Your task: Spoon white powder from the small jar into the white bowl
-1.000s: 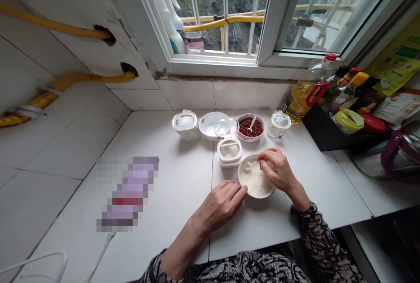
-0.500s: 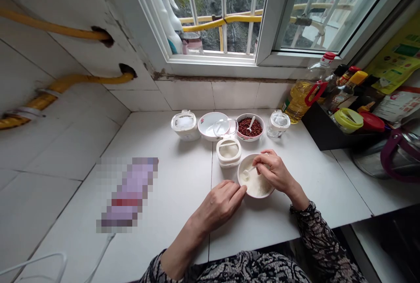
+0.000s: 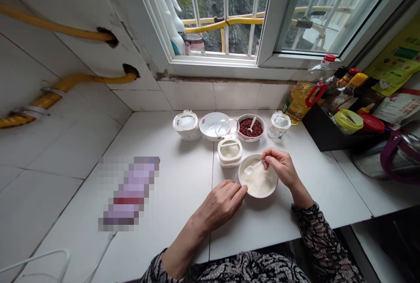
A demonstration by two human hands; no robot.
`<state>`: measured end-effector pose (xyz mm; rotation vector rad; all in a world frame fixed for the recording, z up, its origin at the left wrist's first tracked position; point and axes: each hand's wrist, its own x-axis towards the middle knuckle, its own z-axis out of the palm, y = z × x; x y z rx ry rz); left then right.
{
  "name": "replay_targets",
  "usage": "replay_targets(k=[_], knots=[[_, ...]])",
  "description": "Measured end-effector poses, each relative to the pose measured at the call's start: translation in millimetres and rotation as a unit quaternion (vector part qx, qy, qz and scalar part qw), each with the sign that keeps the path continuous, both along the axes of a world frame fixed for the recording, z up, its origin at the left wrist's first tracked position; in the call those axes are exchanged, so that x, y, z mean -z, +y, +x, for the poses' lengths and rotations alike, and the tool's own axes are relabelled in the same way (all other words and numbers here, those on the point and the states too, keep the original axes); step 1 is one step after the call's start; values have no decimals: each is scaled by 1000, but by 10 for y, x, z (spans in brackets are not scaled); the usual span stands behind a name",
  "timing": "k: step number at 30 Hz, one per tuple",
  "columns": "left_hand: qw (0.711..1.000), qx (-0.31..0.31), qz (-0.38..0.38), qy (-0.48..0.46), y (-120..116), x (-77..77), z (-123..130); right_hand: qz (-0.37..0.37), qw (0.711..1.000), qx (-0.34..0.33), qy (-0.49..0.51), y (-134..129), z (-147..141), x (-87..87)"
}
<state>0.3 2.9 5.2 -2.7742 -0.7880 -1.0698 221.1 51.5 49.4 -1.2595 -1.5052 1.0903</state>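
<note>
right hand (image 3: 282,170) and left hand (image 3: 221,204) at a white bowl (image 3: 259,197) of fine white granules (image 3: 260,182), seen from above on a white tiled counter (image 3: 183,195). right hand: thumb and fingers pinched closed on the handle of a small white spoon (image 3: 254,166), whose scoop hangs over the left part of the bowl (contact with the granules cannot be told). left hand: slightly curled and holding nothing, its fingertips (image 3: 244,191) touching the near left rim of the bowl. bowl: on the counter, between the hands. just behind it stands a white tub (image 3: 229,151) holding a pale powder. back row, left to right: white tub with a clear lid (image 3: 186,125), white plate (image 3: 208,125) with a clear lid (image 3: 227,128) resting on it, bowl of dark red grains (image 3: 251,127) with a white spoon (image 3: 252,124) standing in them, glass jar (image 3: 278,124). far right: oil bottle (image 3: 303,101) and black tray (image 3: 323,138) of bottles and jars. above the counter: window (image 3: 226,12) with spray bottles (image 3: 167,12) on the far side of the glass, and yellow pipes (image 3: 65,33) running along the tiled wall to the left. a pixelated patch (image 3: 129,191) covers part of the counter left of the hands.
</note>
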Motion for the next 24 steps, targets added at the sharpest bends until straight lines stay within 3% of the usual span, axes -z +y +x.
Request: replay_targets(k=[15, 20, 24], knots=[[1000, -2, 0, -1, -1, 9, -1, -57, 989, 61, 121, 62, 3, -20], [1000, -6, -3, 1, -3, 10, 0, -34, 986, 68, 146, 74, -98, -67], [1000, -5, 3, -4, 1, 0, 5, 29, 990, 77, 118, 45, -211, -98]])
